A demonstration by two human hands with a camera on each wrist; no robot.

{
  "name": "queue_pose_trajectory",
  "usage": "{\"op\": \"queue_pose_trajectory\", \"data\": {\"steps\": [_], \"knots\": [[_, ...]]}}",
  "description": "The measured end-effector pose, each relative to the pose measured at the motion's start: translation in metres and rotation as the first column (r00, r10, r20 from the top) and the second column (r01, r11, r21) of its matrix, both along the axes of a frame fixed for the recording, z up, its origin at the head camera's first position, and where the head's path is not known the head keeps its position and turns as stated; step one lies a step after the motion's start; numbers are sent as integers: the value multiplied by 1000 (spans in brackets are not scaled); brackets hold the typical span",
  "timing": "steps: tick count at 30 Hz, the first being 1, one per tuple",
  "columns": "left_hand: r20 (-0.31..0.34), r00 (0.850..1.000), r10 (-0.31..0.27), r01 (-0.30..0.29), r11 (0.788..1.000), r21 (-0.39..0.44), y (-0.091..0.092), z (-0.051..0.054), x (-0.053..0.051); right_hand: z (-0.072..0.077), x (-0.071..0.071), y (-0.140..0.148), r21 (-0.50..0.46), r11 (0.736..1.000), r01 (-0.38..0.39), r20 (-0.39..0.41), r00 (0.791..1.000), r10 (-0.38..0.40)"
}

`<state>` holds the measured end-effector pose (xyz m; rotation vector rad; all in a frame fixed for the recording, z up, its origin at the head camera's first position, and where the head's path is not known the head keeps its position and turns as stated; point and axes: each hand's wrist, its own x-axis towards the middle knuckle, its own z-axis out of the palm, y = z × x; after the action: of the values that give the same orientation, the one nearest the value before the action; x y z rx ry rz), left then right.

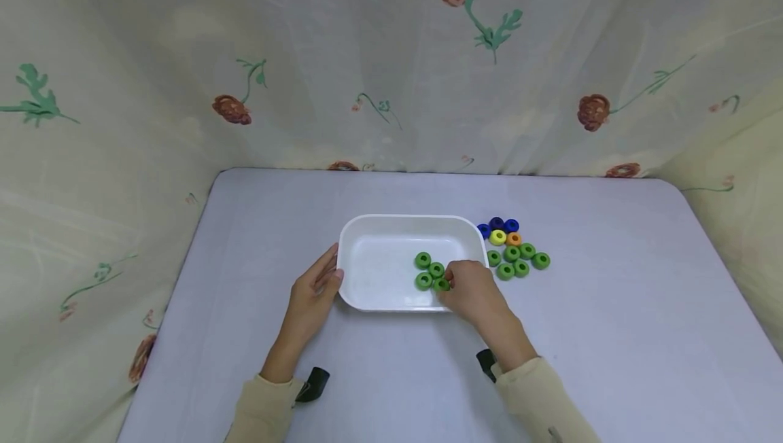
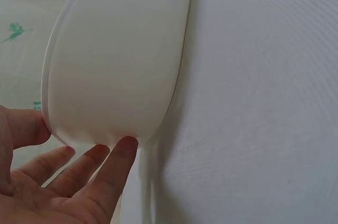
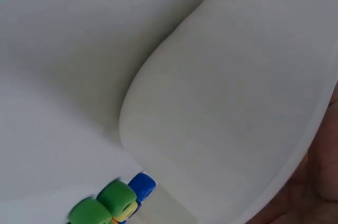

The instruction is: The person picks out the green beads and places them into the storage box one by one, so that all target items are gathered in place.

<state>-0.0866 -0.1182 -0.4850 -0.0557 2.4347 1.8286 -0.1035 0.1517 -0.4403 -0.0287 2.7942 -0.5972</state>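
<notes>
A white tray [image 1: 379, 259] holds several green rings [image 1: 423, 260] right of its middle. Inside it, the right hand [image 1: 477, 293] pinches a green ring [image 1: 441, 285] with curled fingers, beside the others. Against the tray's left end rest the thumb and nearly straight fingers of the left hand [image 1: 308, 300]. The left wrist view has the left hand [image 2: 63, 182] with its thumb by the rim and fingertips on the outer wall of the tray [image 2: 111, 65]. In the right wrist view, the tray wall [image 3: 222, 97] hides most of the right hand [image 3: 317, 182], including its fingertips.
Just right of the tray on the pale table [image 1: 612, 307] lie several green rings [image 1: 541, 261], several blue rings [image 1: 511, 225], a yellow ring [image 1: 498, 238] and an orange ring [image 1: 514, 239]. A flowered curtain [image 1: 306, 56] hangs behind the table.
</notes>
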Motion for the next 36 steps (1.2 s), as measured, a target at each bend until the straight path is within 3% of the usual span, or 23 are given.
{"op": "queue_pose_trajectory", "data": {"steps": [23, 36], "knots": [[2, 1000, -1, 1, 1000, 7, 1, -2, 1, -7, -7, -3, -63, 996, 62, 48, 997, -59], [-8, 1000, 7, -7, 1000, -9, 1, -1, 1, 0, -8, 1, -90, 994, 66, 1, 998, -66]]}}
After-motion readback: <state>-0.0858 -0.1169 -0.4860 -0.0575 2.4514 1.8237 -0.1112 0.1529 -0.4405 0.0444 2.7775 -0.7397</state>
